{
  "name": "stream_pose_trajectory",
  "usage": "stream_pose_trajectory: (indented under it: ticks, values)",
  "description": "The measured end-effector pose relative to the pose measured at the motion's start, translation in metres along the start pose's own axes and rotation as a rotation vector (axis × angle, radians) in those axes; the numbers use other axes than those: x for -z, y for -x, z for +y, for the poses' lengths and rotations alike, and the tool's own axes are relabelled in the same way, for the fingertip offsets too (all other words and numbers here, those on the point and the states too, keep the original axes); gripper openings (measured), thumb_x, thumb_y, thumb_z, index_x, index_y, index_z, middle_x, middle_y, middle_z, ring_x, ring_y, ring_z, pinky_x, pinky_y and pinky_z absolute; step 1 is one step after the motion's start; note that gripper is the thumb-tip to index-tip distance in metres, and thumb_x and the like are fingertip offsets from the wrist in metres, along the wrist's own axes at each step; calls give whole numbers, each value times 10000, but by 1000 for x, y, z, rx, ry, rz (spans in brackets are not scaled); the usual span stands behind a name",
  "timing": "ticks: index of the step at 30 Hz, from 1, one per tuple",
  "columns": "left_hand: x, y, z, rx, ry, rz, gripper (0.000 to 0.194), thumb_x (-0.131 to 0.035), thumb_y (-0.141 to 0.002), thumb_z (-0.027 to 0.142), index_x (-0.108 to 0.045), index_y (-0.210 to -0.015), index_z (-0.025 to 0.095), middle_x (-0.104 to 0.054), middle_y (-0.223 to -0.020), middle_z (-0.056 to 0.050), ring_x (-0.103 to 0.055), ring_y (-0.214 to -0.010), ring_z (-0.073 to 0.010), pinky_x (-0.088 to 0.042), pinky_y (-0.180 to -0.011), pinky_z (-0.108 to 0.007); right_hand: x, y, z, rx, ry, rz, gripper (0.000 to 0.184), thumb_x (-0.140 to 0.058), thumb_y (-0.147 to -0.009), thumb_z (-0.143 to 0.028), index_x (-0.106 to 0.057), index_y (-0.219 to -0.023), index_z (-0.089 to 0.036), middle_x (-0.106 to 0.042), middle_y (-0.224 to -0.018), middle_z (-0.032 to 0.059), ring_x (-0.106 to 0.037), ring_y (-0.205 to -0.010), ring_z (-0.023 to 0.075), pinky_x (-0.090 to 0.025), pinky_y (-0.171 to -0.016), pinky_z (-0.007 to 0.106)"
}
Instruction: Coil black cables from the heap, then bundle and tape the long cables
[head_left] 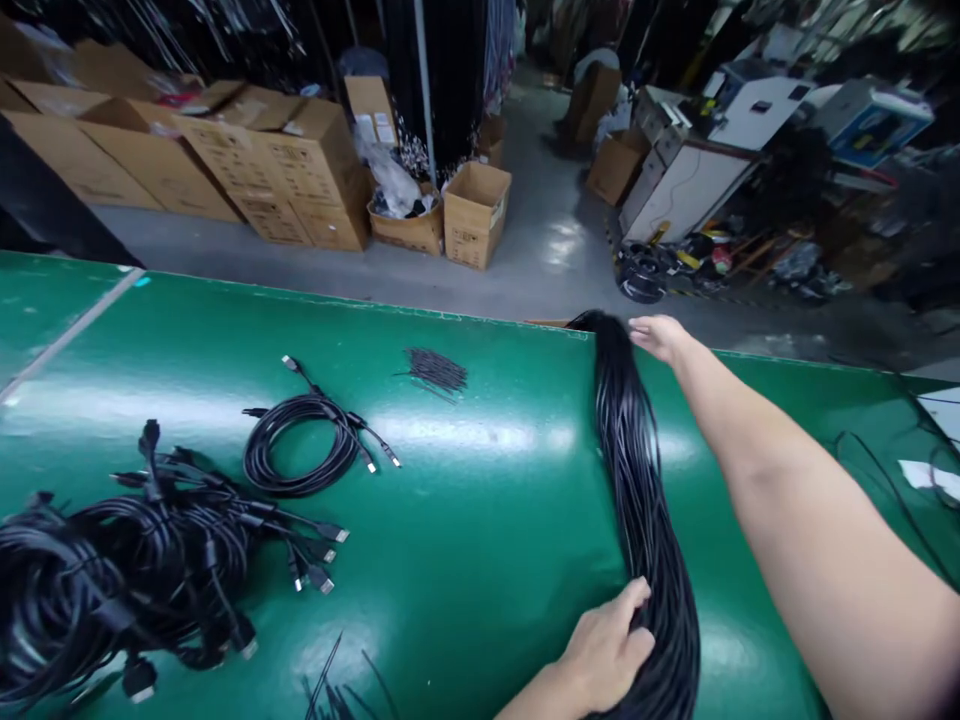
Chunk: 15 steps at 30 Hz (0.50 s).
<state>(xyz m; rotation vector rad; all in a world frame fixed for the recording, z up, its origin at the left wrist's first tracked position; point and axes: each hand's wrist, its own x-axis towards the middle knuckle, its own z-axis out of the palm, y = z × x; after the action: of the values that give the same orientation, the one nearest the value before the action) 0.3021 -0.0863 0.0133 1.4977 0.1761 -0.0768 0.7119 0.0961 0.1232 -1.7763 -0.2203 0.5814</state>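
A long, thick bundle of black cables lies across the green table, and its far end hangs over the back edge. My left hand grips the near part of this bundle from its left side, thumb and forefinger against the strands; the other fingers are partly hidden. At the far edge, my right hand has its fingers stretched out beside the bundle's right side; whether they touch it I cannot tell. Left of the bundle sits a coiled black cable with USB plugs. A heap of similar coiled cables fills the near left.
Thin black ties lie in a small pile on the green table, with more loose ties at the front. Beyond the table stand cardboard boxes and a white cabinet. Thin black wires run along the right.
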Motion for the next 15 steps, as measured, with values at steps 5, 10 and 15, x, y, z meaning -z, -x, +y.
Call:
stream_pose_trajectory:
  ticks: [5,10,15]
  values:
    - [-15,1,-6,114,60,248,820,-580,-846,284,-225,-1574,161,-112,-1679,-96,-116,-1553,-259,-127,-1286,-447,39,58,32,-72,192,-51,410,-706,-641,-57,-554,-1001,-178,-694,-928,59,-686,-886,175,-565,-924,431]
    - [-22,68,-26,257,258,321,856,-613,-825,288,-213,-1566,137,-263,-1631,-162,-283,-1504,-274,-222,-1262,-442,120,245,137,117,474,18,494,-705,-740,-391,-594,-1181,-198,-609,-1317,148,-574,-1236,293,-351,-1161,536]
    - [-44,177,-23,513,364,427,812,-661,-815,422,-322,-1506,163,-355,-1588,-166,-323,-1487,-283,-241,-1246,-442,169,541,277,-439,470,157,750,-475,-815,-716,-478,-1360,-201,-575,-1367,164,-550,-1289,309,-434,-1110,499]
